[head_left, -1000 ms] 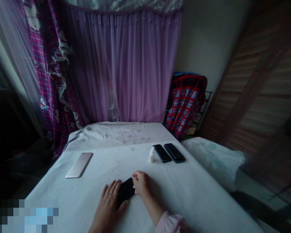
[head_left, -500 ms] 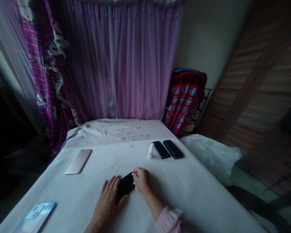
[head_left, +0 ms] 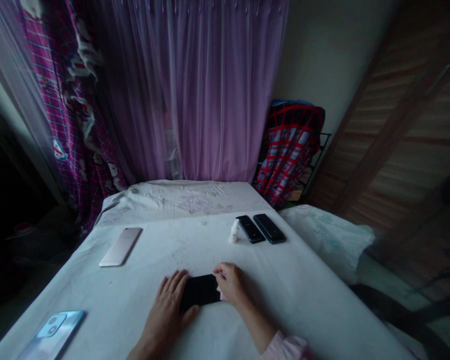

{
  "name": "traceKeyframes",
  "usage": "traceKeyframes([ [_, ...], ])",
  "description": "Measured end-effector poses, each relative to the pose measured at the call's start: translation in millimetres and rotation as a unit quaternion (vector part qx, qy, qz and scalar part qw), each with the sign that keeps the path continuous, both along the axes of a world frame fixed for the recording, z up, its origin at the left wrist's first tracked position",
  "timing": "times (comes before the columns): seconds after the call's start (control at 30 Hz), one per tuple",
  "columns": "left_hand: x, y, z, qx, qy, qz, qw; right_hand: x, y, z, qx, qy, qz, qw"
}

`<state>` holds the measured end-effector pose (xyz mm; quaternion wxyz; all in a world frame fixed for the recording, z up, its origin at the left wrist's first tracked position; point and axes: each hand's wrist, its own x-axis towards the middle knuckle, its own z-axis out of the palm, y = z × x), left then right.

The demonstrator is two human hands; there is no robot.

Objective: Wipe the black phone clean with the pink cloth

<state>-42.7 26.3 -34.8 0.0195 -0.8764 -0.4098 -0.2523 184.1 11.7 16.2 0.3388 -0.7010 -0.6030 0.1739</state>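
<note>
A black smartphone (head_left: 199, 292) lies screen side dark on the white-covered table. My left hand (head_left: 169, 302) holds its left end, fingers along the far edge and thumb along the near edge. At the phone's right end, my right hand (head_left: 230, 282) is closed on a small pale pink cloth (head_left: 220, 292), touching the phone; most of the cloth is hidden by the fingers. Beyond my right hand stands a small white bottle (head_left: 234, 232), upright, with two dark phones (head_left: 251, 229) (head_left: 269, 228) lying beside it.
A rose-gold phone (head_left: 120, 247) lies face down at the left, and a light blue phone (head_left: 54, 334) sits at the near left corner. The white tablecloth (head_left: 165, 250) is wrinkled at the far end. A whitish plastic sack (head_left: 326, 240) is beside the table's right edge.
The black phone has turned so its long side lies more nearly level, its right end swinging toward me. My right hand has shifted right with the cloth; my left hand stays on the phone.
</note>
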Motion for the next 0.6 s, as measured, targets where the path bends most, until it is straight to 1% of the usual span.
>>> traceKeyframes([
  [0.07,-2,2,1.4,-0.001,0.01,-0.028,1.0,2,-2,4,-0.01,-0.007,0.012,1.0],
  [0.13,-3,3,2.7,0.008,0.013,-0.041,0.999,-2,1,12,-0.022,-0.022,0.036,0.999],
  [0.27,-3,4,3.2,0.023,0.018,-0.043,0.999,-19,9,29,-0.03,-0.054,0.1,0.993],
  [0.37,-3,3,3.6,0.024,0.024,-0.042,0.999,-30,13,35,-0.027,-0.064,0.134,0.989],
  [0.47,-2,2,5.2,0.018,0.027,-0.039,0.999,-30,13,35,-0.031,-0.063,0.133,0.989],
  [0.6,-2,1,7.4,0.01,0.03,-0.031,0.999,-9,10,30,-0.041,-0.059,0.116,0.991],
])
